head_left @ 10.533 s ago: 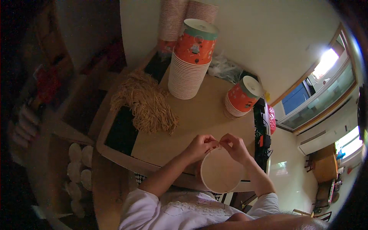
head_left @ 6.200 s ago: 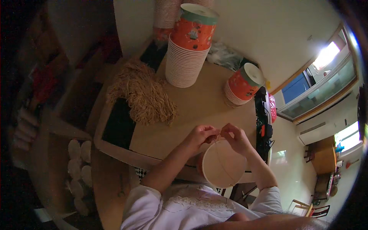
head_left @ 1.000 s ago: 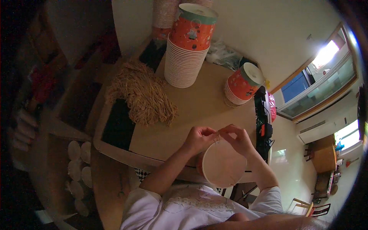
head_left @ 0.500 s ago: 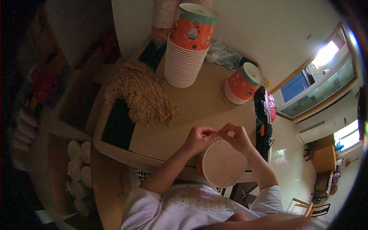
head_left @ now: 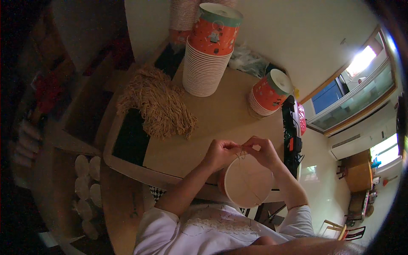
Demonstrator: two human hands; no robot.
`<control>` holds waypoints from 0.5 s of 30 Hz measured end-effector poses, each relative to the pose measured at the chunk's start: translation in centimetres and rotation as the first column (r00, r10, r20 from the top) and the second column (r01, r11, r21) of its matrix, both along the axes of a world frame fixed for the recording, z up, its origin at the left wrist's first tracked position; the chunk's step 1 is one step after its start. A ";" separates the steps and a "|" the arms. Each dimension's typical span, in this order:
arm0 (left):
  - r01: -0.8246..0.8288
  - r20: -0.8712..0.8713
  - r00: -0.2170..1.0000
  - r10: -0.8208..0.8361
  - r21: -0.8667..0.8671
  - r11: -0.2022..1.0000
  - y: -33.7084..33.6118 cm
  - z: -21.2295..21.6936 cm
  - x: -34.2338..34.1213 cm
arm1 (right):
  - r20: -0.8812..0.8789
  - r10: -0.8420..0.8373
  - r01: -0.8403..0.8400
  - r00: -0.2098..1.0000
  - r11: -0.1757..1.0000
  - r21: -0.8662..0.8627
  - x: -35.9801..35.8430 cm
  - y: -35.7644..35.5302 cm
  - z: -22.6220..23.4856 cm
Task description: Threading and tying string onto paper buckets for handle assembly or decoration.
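A paper bucket (head_left: 236, 187) with a white inside and an orange outer wall is tipped with its open mouth toward me, between my forearms at the table's near edge. At its far rim, my left hand (head_left: 222, 154) and my right hand (head_left: 262, 152) meet, fingertips pinched together on a thin tan cord (head_left: 242, 154). A small loop of the cord hangs below the fingers. Another length runs across the bucket's mouth to the near rim, where a bit of cord shows. The exact grip of the fingertips is too small to make out.
A heap of tan cords (head_left: 157, 106) lies on the table's left. Behind stands a tall stack of upside-down paper buckets (head_left: 207, 68), with a shorter stack (head_left: 268, 94) to the right. Clear plastic bags (head_left: 247, 61) lie at the back. A black crate (head_left: 290, 127) adjoins the right edge.
The cord now shows more plainly across the bucket's mouth, and its loop below the fingers has shifted slightly. Both hands stay pinched at nearly the same place.
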State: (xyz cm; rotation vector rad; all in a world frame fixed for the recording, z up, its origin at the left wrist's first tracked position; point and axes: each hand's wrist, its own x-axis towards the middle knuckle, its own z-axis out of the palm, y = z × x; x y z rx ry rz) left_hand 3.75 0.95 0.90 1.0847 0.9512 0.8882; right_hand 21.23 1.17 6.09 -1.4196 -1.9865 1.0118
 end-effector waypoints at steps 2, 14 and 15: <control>0.001 -0.015 1.000 -0.001 0.005 1.000 0.1 -0.2 0.1 | -0.019 0.003 -0.004 1.000 1.000 -0.021 0.1 0.1 -0.2; -0.037 -0.019 0.999 0.039 0.082 0.996 0.1 -1.1 0.2 | -0.155 -0.054 0.043 0.986 0.996 -0.079 0.3 0.3 -1.6; -0.045 -0.022 0.999 0.047 0.093 0.995 0.2 -1.0 0.2 | -0.155 -0.056 0.044 0.986 0.996 -0.079 0.2 0.2 -1.3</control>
